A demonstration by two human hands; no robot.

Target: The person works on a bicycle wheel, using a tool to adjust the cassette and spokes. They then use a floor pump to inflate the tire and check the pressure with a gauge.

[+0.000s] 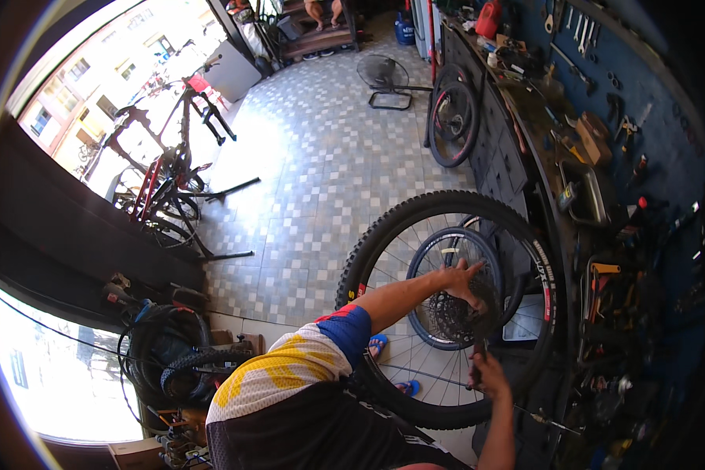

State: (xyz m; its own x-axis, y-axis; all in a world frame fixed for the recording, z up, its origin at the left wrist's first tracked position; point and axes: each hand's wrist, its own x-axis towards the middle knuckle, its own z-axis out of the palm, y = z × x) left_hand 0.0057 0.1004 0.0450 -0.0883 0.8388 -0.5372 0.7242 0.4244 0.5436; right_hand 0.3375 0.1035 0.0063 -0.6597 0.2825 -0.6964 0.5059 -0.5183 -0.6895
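A bicycle wheel (366, 235) with a knobby black tyre stands upright before me, with a large cassette (450, 319) of many sprockets at its hub. At the cassette's upper edge, my left hand (462, 283) has its bent fingers and thumb pressed round the sprockets. What lies under those fingers is partly hidden. Lower down, my right hand (489, 376) is closed round the handle of a dark tool (480, 343). The tool runs up towards the hub, and its far end merges with the dark sprockets, so its exact kind is unclear.
Behind it stands a smaller wheel (421, 274). A workbench (529, 157) crowded with tools runs along the right, below a tool wall (603, 66). Bike frames on a stand (182, 168) are at the left, tyres (164, 345) lower left, a fan (382, 74) farther back. A person's legs (323, 14) show at the top.
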